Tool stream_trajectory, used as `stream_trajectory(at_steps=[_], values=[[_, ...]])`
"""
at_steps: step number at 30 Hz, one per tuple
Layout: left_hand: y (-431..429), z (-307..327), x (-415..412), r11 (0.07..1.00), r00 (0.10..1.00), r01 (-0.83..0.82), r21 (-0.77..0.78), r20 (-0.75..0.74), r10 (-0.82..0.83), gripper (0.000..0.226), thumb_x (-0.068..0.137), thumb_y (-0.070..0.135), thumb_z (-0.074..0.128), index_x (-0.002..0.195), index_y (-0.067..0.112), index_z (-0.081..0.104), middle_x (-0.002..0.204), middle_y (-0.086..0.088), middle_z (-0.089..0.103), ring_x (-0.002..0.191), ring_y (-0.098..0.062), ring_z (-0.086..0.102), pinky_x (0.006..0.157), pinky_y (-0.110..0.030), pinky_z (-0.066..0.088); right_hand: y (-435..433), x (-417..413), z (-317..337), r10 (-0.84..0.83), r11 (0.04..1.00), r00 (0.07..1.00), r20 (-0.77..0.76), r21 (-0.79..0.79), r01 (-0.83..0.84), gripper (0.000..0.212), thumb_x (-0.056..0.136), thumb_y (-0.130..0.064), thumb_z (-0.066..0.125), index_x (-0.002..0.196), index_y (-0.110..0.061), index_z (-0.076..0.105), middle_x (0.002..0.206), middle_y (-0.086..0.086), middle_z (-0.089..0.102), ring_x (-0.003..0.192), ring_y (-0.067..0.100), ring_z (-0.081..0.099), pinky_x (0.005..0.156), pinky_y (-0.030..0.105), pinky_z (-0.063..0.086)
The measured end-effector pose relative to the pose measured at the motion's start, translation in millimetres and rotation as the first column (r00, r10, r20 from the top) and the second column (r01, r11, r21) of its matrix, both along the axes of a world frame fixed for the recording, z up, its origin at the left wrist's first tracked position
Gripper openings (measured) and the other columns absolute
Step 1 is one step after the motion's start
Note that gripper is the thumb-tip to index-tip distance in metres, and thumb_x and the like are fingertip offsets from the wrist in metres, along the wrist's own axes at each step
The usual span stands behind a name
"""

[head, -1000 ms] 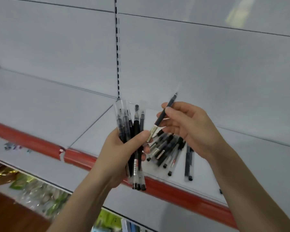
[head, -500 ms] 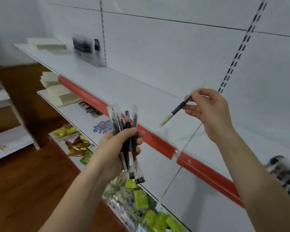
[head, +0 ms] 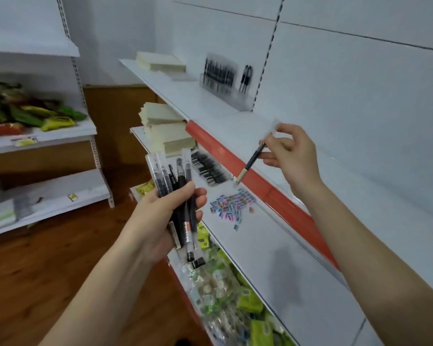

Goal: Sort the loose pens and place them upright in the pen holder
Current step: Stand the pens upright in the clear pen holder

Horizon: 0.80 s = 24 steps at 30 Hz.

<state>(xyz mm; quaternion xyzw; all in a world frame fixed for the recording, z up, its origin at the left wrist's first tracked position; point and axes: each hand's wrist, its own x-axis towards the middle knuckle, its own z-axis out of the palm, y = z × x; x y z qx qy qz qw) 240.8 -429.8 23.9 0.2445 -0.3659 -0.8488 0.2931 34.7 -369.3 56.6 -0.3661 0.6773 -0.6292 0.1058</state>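
Pen holder (head: 235, 101), a clear low rack, is stood on the largest thing in view: a white shelving unit (head: 360, 83) by which the right side is filled. Its upper shelf (head: 185, 96) is edged with a red strip (head: 235, 156), and a lower shelf (head: 273, 245) is seen beneath. A wooden floor (head: 35, 283) is spread across the lower left. A second white rack (head: 48, 136) at the left is loaded with green and yellow packets (head: 23, 116). More green packets (head: 223, 295) are piled on the bottom level of the main unit. Pale notepad stacks (head: 160, 62) are laid at the far end of the upper shelf, with further stacks (head: 165, 131) on the level below.

The holder is placed against the back panel, just beside a slotted upright (head: 268, 51). A row of dark pens (head: 219, 73) is kept upright in it, though detail is lost to blur.

A bundle of black pens (head: 178, 191) is gripped in the left hand (head: 158, 218), with the fingers wrapped round the barrels and the clear caps pointed up. A single pen (head: 253, 159) is pinched between thumb and fingertips of the right hand (head: 293, 156). It is tilted, its pale end lowered over the red strip, well apart from the holder.

Small coloured pieces (head: 231, 204) are scattered on the lower shelf.
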Motion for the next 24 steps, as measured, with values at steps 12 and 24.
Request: stream_trajectory(at_steps=[12, 24], values=[[-213.1, 14.3, -96.4, 0.997, 0.998, -0.055, -0.046, 0.024, 0.056, 0.011, 0.088, 0.005, 0.052, 0.095, -0.002, 0.056, 0.066, -0.01, 0.058, 0.05, -0.013, 0.058, 0.044, -0.021, 0.049, -227.0, -122.2, 10.0, -0.057, 0.998, 0.996, -0.072, -0.037, 0.055, 0.011, 0.091, -0.018, 0.054, 0.097, -0.023, 0.047, 0.087, 0.005, 0.065, 0.07, 0.015, 0.068, 0.067, 0.024, 0.054], [-398.9, 25.4, -200.4, 0.99, 0.994, 0.11, -0.082, -0.002, -0.111, 0.012, 0.085, 0.001, 0.054, 0.095, -0.004, 0.059, 0.068, -0.009, 0.065, 0.056, -0.013, 0.065, 0.047, -0.021, 0.051, -363.3, -216.9, 20.8, -0.391, 0.92, 0.905, -0.169, -0.087, 0.382, 0.009, 0.092, -0.019, 0.052, 0.095, -0.021, 0.044, 0.09, 0.002, 0.063, 0.072, 0.014, 0.066, 0.073, 0.032, 0.054]])
